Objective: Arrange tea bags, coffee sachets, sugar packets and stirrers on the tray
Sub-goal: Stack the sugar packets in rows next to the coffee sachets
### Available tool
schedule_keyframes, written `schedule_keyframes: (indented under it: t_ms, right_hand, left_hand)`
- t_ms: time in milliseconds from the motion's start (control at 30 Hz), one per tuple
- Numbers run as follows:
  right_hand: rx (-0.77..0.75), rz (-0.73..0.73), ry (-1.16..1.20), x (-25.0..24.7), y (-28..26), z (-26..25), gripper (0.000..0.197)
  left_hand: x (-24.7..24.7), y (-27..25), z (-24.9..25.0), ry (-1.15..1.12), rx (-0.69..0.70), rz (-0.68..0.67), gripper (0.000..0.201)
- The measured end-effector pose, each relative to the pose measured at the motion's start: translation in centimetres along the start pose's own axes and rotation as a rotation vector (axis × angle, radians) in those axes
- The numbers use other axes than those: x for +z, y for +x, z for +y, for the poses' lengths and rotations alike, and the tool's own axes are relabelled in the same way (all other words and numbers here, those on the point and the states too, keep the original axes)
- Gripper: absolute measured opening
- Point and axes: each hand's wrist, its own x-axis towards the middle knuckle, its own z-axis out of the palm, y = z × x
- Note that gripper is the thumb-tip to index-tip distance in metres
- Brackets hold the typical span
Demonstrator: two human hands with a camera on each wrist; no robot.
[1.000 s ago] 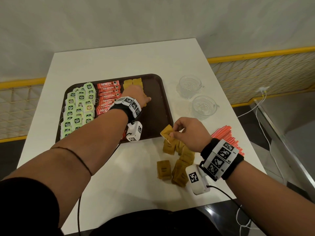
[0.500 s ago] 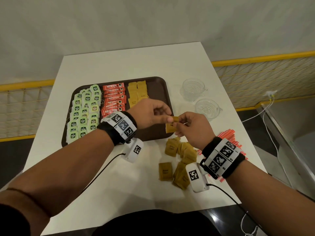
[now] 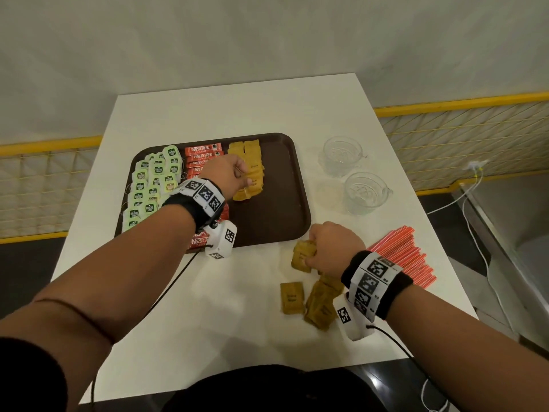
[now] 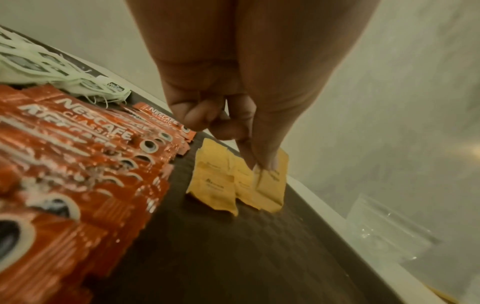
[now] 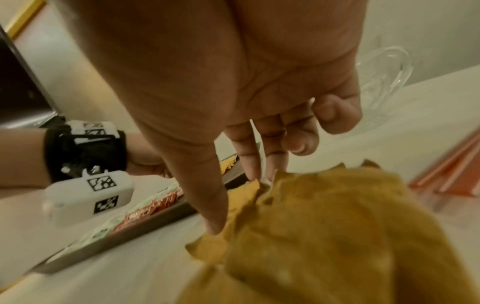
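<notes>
— Where the brown tray [image 3: 297,185] sits on the white table [image 3: 237,105], what is the left hand [image 3: 228,176] doing?
— Its thumb and forefinger pinch a yellow sugar packet [image 4: 270,181] on the tray's packet rows, beside coffee sachets [image 4: 78,154] and green tea bags [image 3: 151,185].
— And the right hand [image 3: 329,248]?
— It pinches a packet in the loose pile [image 3: 315,295] near red stirrers [image 3: 404,251].

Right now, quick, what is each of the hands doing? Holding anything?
Left hand: pinching a yellow sugar packet, setting it on the tray.
Right hand: fingers closing on a brown packet in the table pile.
</notes>
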Motion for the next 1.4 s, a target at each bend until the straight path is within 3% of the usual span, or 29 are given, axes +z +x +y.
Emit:
schedule_keyframes:
  t_ms: [133, 467, 600, 700, 833, 967, 1100, 1300, 1400]
  right_hand:
    - [-0.003, 0.002, -0.053, 0.4, -0.2, -0.3, 0.033]
    - [-0.025, 0.021, 0.054, 0.3, 0.0, -0.2, 0.017]
    - [-0.059, 0.050, 0.124, 0.0, 0.0, 0.0, 0.017]
    - [-0.067, 0.108, 0.258, -0.5, -0.1, -0.1, 0.008]
    - [-0.118, 0.207, 0.366, -1.0, 0.1, -0.1, 0.010]
    - [-0.168, 0.251, 0.430, -1.5, -0.2, -0.2, 0.011]
    - [-0.127, 0.261, 0.428, -1.3, -0.2, 0.4, 0.018]
    - [0.052, 0.078, 0.149, -0.5, 0.3, 0.8, 0.044]
    - [0.099, 0.043, 0.105, 0.0, 0.6, 0.1, 0.046]
  left_hand:
    - [1.0, 1.7, 0.5, 0.084, -0.060, -0.060, 0.029]
    - [1.9, 2.8, -0.1, 0.160, -0.074, -0.030, 0.030]
    - [1.3, -0.2, 1.6, 0.057, 0.109, 0.025, 0.023]
    - [0.7, -4.2, 3.9, -0.082, 0.309, -0.149, 0.028]
    - [1.1, -7.7, 4.7, -0.109, 0.436, -0.357, 0.025]
    - [2.5, -8.9, 4.1, -0.111, 0.485, -0.290, 0.013]
    - [2.5, -8.8, 3.1, -0.133, 0.398, -0.197, 0.008]
    - [-0.3, -4.6, -0.3, -0.147, -0.027, 0.105, 0.015]
    - [-0.9, -3.1, -1.5, -0.141, -0.178, 0.116, 0.024]
